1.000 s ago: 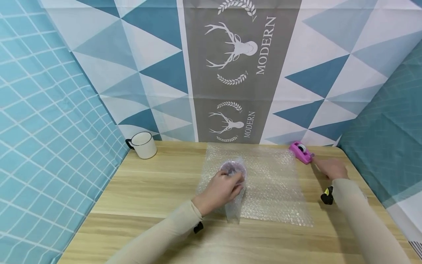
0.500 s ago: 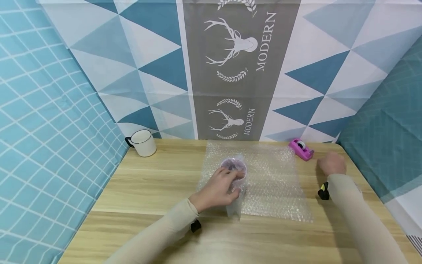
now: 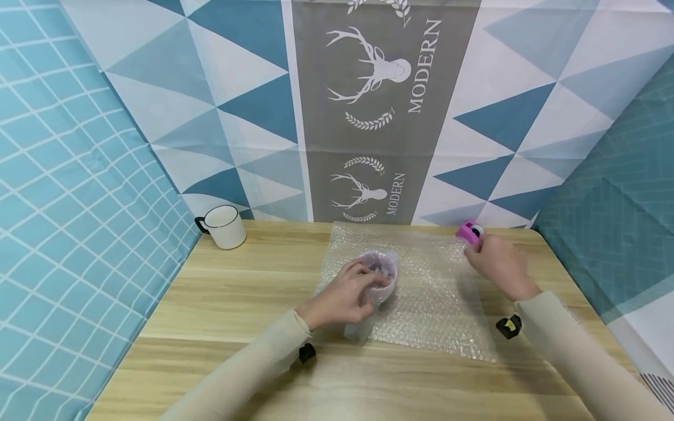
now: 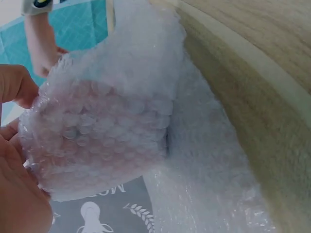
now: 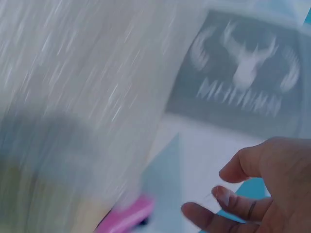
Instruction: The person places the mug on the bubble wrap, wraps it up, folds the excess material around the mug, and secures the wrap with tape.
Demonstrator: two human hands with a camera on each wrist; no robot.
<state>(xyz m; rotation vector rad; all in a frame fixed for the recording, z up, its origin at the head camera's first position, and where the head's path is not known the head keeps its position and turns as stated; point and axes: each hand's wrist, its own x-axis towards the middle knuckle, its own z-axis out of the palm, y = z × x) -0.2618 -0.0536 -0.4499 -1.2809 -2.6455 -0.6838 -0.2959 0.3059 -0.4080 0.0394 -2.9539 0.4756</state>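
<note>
My left hand [image 3: 339, 301] grips the mouth of a bubble-wrapped cup [image 4: 104, 131], with fingers reaching inside the opening. The cup leans on a sheet of bubble wrap [image 3: 434, 310], and a loose flap of wrap stretches from its base. Over on the right, my right hand [image 3: 502, 266] is raised close to the pink tape dispenser [image 3: 467, 234], partly hiding it. In the right wrist view its fingers are bent toward the thumb, and a faint clear strip of tape [image 5: 208, 198] shows at the fingertips.
A white mug [image 3: 226, 228] with a dark rim and handle stands at the table's back left. Patterned cloth [image 3: 363, 105] hangs right behind the wooden table [image 3: 226, 310], with blue cloth on both sides.
My right hand pulled back from the dispenser's front end, then moved left and up until it overlapped the dispenser. My left hand keeps its grip while the wrapped cup tilts slightly.
</note>
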